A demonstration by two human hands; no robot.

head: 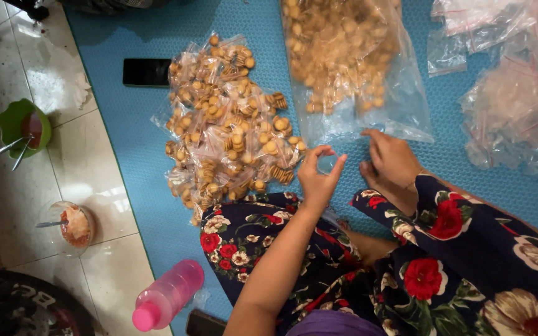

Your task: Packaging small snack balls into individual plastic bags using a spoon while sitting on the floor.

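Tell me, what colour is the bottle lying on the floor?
The bottle is pink, clearest in the head view.
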